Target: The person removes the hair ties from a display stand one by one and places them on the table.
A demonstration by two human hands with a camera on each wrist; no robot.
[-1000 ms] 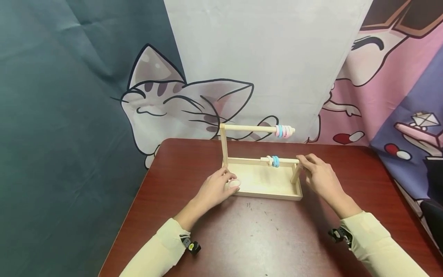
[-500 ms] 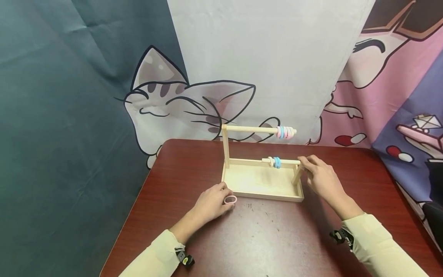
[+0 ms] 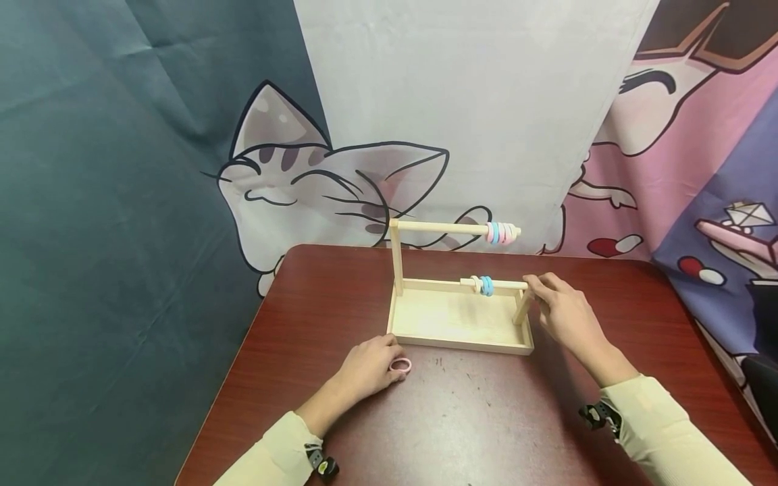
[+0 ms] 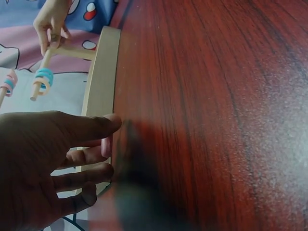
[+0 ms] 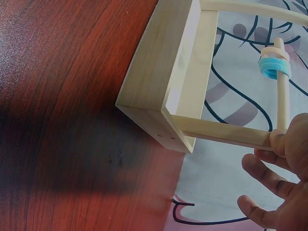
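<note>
My left hand (image 3: 367, 364) pinches a pink ring (image 4: 106, 147) between thumb and fingers, near the front left corner of a pale wooden rack (image 3: 456, 322). The ring hangs close over the table in the left wrist view. My right hand (image 3: 564, 307) grips the top of the rack's short post (image 5: 226, 131), where the lower rod (image 5: 283, 101) joins it. Blue rings (image 3: 487, 286) and a cream ring (image 3: 476, 284) sit on that lower rod near its free end. Several pink, blue and pale rings (image 3: 502, 233) hang at the end of the upper rod (image 3: 440, 227).
The rack stands on a dark red wooden table (image 3: 450, 418). A tall post (image 3: 396, 260) rises at its left. Behind the table's far edge hang a cartoon cat cloth (image 3: 292, 182) and a teal cloth (image 3: 109, 236). Each wrist carries a small black camera (image 3: 328, 467).
My left hand has moved from over the tray's left front corner, toward me and slightly left, carrying the pink ring. My right hand keeps its hold on the post.
</note>
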